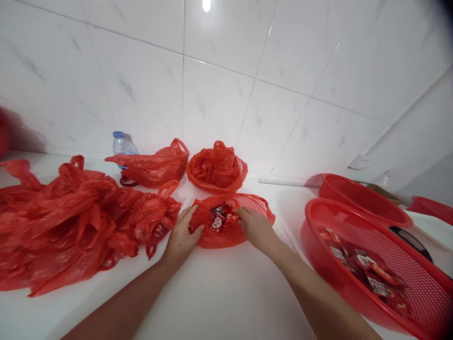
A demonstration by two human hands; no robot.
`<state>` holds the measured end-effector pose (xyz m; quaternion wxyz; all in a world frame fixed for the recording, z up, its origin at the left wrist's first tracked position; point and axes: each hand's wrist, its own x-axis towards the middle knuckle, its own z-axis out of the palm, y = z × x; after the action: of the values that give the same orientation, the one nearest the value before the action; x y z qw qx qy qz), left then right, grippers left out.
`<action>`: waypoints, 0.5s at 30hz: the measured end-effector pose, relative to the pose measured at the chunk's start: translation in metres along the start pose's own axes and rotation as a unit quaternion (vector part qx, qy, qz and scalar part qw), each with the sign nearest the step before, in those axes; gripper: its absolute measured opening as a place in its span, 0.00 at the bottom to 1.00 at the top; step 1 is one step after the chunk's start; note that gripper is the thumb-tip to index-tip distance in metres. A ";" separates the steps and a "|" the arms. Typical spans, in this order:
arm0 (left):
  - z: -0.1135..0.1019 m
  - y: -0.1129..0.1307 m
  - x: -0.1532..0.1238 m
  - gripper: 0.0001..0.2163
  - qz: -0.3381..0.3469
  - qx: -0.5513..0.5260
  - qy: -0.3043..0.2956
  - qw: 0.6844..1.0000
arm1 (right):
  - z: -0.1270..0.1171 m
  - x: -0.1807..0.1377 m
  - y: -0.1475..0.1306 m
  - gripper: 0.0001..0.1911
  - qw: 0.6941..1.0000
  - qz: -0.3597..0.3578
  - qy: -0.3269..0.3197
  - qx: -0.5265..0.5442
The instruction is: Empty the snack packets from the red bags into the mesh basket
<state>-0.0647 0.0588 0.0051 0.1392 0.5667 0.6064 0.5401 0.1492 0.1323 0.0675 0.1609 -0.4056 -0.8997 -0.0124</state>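
Observation:
A red plastic bag (219,242) lies spread open in a round shape in front of me, lining what looks like a shallow basket. Inside it sit several small red wrapped packets (216,222), one printed "520". My left hand (182,236) holds the bag's left edge, thumb inside and fingers along the rim. On the right, my right hand (254,227) reaches over the rim, its fingertips pinched on a small red packet (235,217) that is partly hidden. Beside my right arm, a large red mesh basket (311,222) holds more red packets (375,274).
A heap of red plastic bags (71,217) spreads across the left of the white table (226,293). Behind stand another bag-lined basket (215,172), a red bag (155,165) and a plastic bottle (122,144) against the tiled wall. A second red basket (364,198) and a scale (410,241) are at right.

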 end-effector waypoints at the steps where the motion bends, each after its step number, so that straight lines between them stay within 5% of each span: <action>1: 0.000 0.000 0.000 0.26 0.001 -0.002 0.000 1.000 | 0.003 0.000 0.001 0.16 1.000 -0.011 0.026 0.005; 4: 0.000 0.000 -0.001 0.26 0.001 -0.003 -0.002 1.000 | 0.000 -0.006 0.009 0.18 0.987 -0.011 0.157 -0.019; 8: -0.001 0.002 0.001 0.26 0.020 0.020 -0.008 1.000 | -0.006 -0.019 0.032 0.22 0.951 0.089 0.285 -0.077; 10: -0.003 0.005 0.005 0.26 0.030 0.046 -0.012 0.998 | -0.005 -0.025 0.045 0.26 0.955 0.132 0.254 -0.072; 13: -0.009 0.013 0.017 0.25 0.039 0.070 -0.027 0.996 | -0.009 -0.029 0.056 0.11 0.975 0.195 0.109 -0.024; 15: -0.014 0.020 0.028 0.20 0.052 0.078 -0.041 0.995 | -0.020 -0.028 0.057 0.10 0.970 0.228 0.068 0.055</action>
<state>-0.0737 0.0712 0.0390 0.0912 0.6280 0.6103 0.4741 0.2141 0.1471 0.0716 0.2424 -0.5891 -0.7695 0.0461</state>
